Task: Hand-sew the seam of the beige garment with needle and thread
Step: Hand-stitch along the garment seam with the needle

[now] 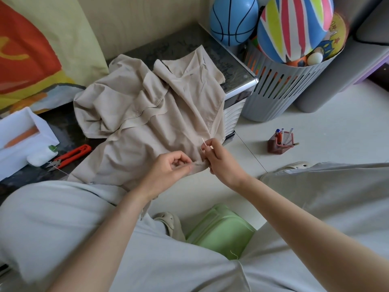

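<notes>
Left hand: thumb and forefinger are pinching a folded edge of the beige garment, while the other fingers are curling loosely into the palm.
Right hand: thumb and forefinger are gripping the needle just beside the left fingertips, with the folded edge bridging the two hands.
Needle: it is sticking up out of the right fingertips, pointing away from the person and leaning slightly left, over the cloth.
Thread: it is probably trailing from the needle, but it is too fine to follow near the fingers.
Garment: it is lying crumpled on a dark tabletop beyond the fingers, and its near edge is spilling onto the person's left knee.
Red snips: they are lying on the tabletop well to the left of the left fingers, next to a white spool and a white box.
Pen holder: it is standing on the pale floor to the right of the right fingers.
Grey basket: it is standing far beyond the right fingers, holding coloured balls.
Green stool: it is sitting under the forearms, between the knees.
</notes>
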